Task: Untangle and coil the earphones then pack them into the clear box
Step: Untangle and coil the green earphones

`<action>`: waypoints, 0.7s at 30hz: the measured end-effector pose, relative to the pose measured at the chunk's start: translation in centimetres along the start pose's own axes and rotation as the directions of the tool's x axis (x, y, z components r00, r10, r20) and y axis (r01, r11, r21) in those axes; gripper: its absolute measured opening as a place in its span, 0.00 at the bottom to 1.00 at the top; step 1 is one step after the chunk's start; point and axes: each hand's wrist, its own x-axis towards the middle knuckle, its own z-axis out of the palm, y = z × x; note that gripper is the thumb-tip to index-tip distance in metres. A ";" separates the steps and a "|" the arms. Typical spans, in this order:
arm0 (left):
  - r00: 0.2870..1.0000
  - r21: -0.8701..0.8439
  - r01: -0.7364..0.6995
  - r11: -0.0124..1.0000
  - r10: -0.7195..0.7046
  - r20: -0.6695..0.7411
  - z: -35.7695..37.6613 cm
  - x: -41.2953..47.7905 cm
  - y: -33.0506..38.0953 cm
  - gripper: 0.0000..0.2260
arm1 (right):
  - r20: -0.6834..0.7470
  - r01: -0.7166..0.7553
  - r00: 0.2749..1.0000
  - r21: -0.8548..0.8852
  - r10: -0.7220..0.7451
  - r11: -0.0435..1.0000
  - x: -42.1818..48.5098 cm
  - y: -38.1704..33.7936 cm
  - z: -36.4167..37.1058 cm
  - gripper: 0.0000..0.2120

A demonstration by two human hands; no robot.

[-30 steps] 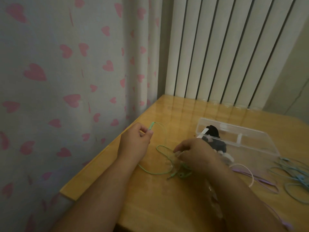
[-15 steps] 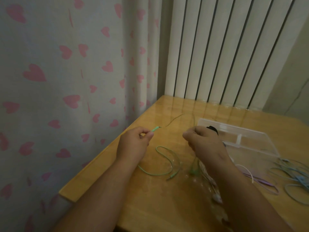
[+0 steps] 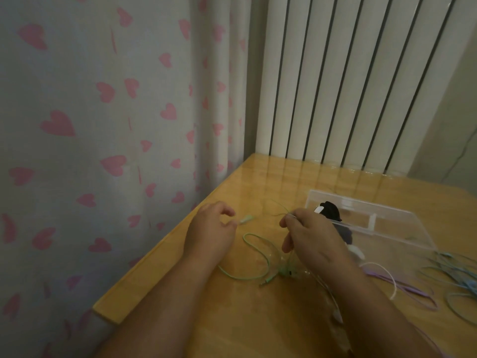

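Observation:
A green earphone cable [image 3: 258,255] lies in a loop on the wooden table [image 3: 258,319], its plug [image 3: 265,282] near my right wrist. My right hand [image 3: 309,241] pinches thin green strands at its fingertips, lifted a little above the table. My left hand [image 3: 210,233] hovers to the left with thumb and forefinger apart. A blurred green earbud [image 3: 246,218] sits just off its fingertips. The clear box [image 3: 387,228] stands open behind my right hand, with black earphones [image 3: 331,210] in its left end.
Purple earphones [image 3: 413,290], a white cable [image 3: 387,275] and tangled blue earphones [image 3: 459,277] lie on the table's right side. A heart-patterned curtain [image 3: 103,151] hangs left of the table edge, and vertical blinds [image 3: 348,86] stand behind it.
My left hand's pinch on the green earbud has loosened and the fingers have spread. My right hand rose from the table with the green strands and now holds them near the box.

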 end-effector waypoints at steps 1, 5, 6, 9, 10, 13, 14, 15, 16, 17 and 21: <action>0.999 0.021 -0.039 0.999 0.039 0.028 0.0 -0.1 0.1 0.04 | -0.009 0.010 1.000 -0.004 -0.010 1.000 0.0 0.0 0.0 0.12; 0.931 0.054 -0.206 0.977 0.179 0.317 0.2 -1.0 0.5 0.08 | -0.005 0.000 1.000 0.014 0.000 1.000 0.1 0.0 0.4 0.11; 0.904 0.071 -0.242 0.968 0.198 0.380 0.3 -1.2 0.6 0.09 | -0.010 -0.017 1.000 0.030 0.018 0.999 0.2 0.0 0.4 0.10; 0.839 0.103 -0.305 0.947 0.216 0.499 0.4 -1.5 0.5 0.17 | -0.006 -0.061 0.998 0.083 0.062 0.995 0.3 0.1 0.4 0.09; 0.816 0.118 -0.339 0.933 0.229 0.531 0.4 -1.4 0.4 0.19 | 0.001 -0.064 0.998 0.092 0.064 0.994 0.5 0.1 0.4 0.10; 0.737 0.131 -0.454 0.881 0.288 0.612 0.3 -1.3 0.0 0.21 | 0.031 -0.082 0.996 0.091 0.079 0.992 0.7 0.4 0.9 0.12; 0.725 0.122 -0.460 0.879 0.293 0.624 0.3 -1.2 -0.2 0.20 | 0.042 -0.078 0.996 0.070 0.076 0.994 0.7 0.5 1.3 0.12; 0.722 0.109 -0.455 0.884 0.294 0.626 0.2 -1.2 -0.3 0.19 | 0.053 -0.063 0.997 0.023 0.062 0.998 0.7 0.6 1.6 0.12; 0.726 0.095 -0.441 0.893 0.292 0.623 0.2 -1.1 -0.3 0.17 | 0.062 -0.043 0.997 -0.039 0.046 0.998 0.8 0.8 1.8 0.12; 0.735 0.080 -0.422 0.903 0.289 0.614 0.2 -1.1 -0.3 0.14 | 0.068 -0.033 0.997 -0.093 0.040 0.995 0.8 0.8 2.0 0.12; 0.794 0.088 -0.349 0.933 0.244 0.556 0.0 -0.9 -0.1 0.06 | 0.107 -0.103 0.987 -0.174 0.123 0.979 1.1 0.8 1.7 0.18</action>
